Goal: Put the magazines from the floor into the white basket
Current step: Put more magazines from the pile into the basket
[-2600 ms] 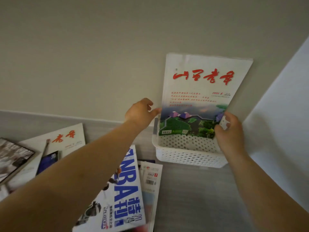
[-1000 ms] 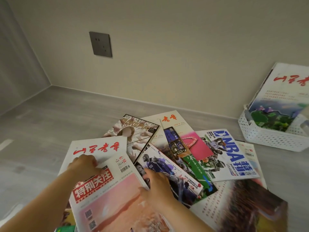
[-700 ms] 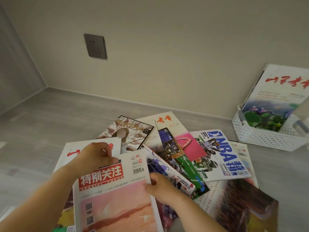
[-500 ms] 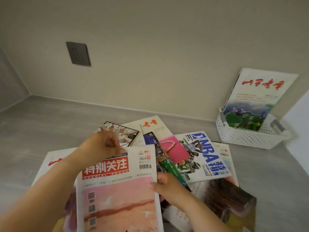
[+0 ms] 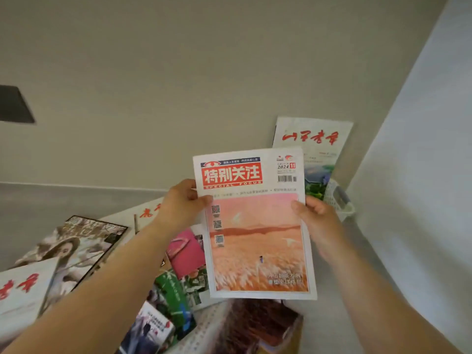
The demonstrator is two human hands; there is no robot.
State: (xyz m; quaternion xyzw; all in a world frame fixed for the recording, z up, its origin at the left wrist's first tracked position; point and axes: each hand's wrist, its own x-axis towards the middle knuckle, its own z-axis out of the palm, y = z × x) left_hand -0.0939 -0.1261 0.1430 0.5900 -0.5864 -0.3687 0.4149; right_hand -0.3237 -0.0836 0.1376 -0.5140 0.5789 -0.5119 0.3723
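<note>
I hold a magazine with a red title block and a pink-orange cover (image 5: 255, 226) upright in the air, in front of me. My left hand (image 5: 182, 206) grips its left edge, thumb on the cover. My right hand (image 5: 318, 218) grips its right edge. Behind it, by the wall, the white basket (image 5: 338, 200) shows only its right end; a white magazine with red brush lettering (image 5: 313, 149) stands in it, leaning on the wall. Several more magazines (image 5: 76, 249) lie fanned on the floor below my arms.
The grey floor (image 5: 38, 205) meets a beige wall behind the pile. A white panel (image 5: 421, 175) rises close on the right, beside the basket. A dark wall socket plate (image 5: 14, 104) sits at the far left.
I have lifted the pink-orange magazine off the floor pile with both hands and carried it up and to the right, toward the basket. The view has swung right.
</note>
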